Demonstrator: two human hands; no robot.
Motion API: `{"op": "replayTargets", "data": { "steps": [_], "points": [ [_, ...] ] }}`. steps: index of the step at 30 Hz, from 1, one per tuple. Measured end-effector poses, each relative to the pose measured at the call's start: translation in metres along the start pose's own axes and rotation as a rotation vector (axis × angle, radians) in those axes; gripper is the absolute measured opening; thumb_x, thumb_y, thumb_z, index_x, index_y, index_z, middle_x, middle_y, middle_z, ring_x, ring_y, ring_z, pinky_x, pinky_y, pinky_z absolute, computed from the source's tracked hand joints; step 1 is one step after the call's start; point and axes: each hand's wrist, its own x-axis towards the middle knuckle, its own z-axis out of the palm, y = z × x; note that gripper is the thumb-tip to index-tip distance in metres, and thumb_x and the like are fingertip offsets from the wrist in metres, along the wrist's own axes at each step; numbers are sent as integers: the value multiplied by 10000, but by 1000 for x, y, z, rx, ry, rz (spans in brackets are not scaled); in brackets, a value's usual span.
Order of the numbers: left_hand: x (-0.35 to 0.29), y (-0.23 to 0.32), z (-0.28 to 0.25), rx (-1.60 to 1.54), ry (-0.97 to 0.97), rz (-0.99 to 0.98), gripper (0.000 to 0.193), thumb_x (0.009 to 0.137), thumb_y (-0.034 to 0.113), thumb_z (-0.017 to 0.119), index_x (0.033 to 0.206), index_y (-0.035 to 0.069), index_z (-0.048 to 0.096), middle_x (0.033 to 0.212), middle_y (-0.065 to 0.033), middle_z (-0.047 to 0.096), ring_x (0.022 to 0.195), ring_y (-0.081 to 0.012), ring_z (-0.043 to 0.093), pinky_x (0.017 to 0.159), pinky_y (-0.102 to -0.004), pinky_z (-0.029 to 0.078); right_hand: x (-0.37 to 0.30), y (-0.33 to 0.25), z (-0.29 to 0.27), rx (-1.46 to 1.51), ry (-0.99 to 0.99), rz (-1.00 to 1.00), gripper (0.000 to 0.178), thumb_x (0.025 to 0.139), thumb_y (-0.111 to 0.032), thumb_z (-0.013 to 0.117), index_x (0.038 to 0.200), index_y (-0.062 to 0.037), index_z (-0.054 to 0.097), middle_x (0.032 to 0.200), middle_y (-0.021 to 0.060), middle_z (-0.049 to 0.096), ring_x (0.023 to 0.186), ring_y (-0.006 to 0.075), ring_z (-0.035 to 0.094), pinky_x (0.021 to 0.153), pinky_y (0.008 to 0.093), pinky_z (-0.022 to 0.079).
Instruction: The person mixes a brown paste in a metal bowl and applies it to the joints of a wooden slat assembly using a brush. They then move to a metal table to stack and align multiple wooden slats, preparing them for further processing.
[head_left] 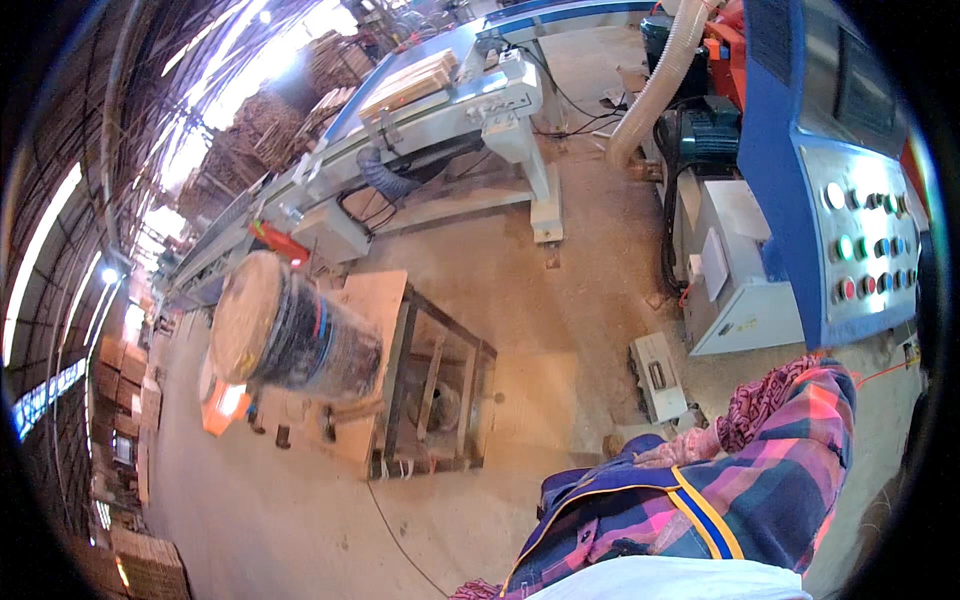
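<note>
**While the right hand lies on dark cloth, a black drum sits on the bench**

Although the right hand [680, 448] is in view, its fingers blur into the dark navy-blue cloth with yellow edging [630, 482] at the person's front; can't tell whether they're apart, together or gripping a fold. Cloth is at lower right, directly under that hand, over a pink-and-navy plaid shirt [790, 445]. Red patterned sleeve [762, 402] covers the right wrist. Left hand out of frame, grip can't be told; only a scrap of similar red patterned fabric [475, 590] shows at the lower edge.

Near the right hand, on the floor: light-grey rectangular box with a dark slot [655, 378]. Right side: blue metal cabinet [775, 130] with a silver panel of round coloured buttons [868, 225].

Well apart, to the left: black cylindrical drum with a tan round top [325, 345], set on a brown-topped bench with dark legs [378, 288]. Thin dark cable [400, 535] runs along the floor below. Farther back: pale-grey machine frame [520, 130] carrying stacked light-wood boards [412, 82].
</note>
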Motion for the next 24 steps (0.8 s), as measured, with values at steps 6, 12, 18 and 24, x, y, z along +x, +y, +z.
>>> {"op": "replayTargets", "data": {
  "steps": [6, 12, 18, 24],
  "points": [
    [195, 113, -163, 19, -93, -2, 580, 954, 489, 512, 1371, 85, 517, 1145, -117, 585, 986, -218, 534, 870, -372, 433, 94, 156, -125, 19, 293, -118, 597, 956, -116, 399, 1530, -52, 246, 1529, 202, 347, 1139, 293, 611, 920, 353, 542],
    [384, 205, -372, 56, -236, 63, 571, 955, 486, 511, 1362, 85, 523, 1092, -114, 601, 923, -220, 549, 823, -382, 454, 243, 224, -321, 161, 68, 251, 580, 942, -157, 362, 1505, -57, 263, 1577, 202, 234, 1375, 383, 395, 1123, 400, 383],
    [477, 314, -573, 20, -314, 132, 563, 956, 484, 510, 1353, 85, 528, 1040, -110, 617, 859, -222, 564, 776, -392, 475, 392, 250, -521, 169, -20, 431, 618, 903, -116, 410, 1502, -58, 268, 1577, 170, 256, 1339, 354, 451, 1083, 380, 426],
    [578, 366, -713, -150, -350, 284, 555, 957, 482, 509, 1344, 85, 534, 987, -106, 633, 795, -224, 579, 730, -402, 496, 537, 354, -669, 42, -81, 184, 674, 903, -226, 508, 1511, -51, 274, 1555, 185, 292, 1388, 332, 386, 1123, 338, 370]
  ]
}}
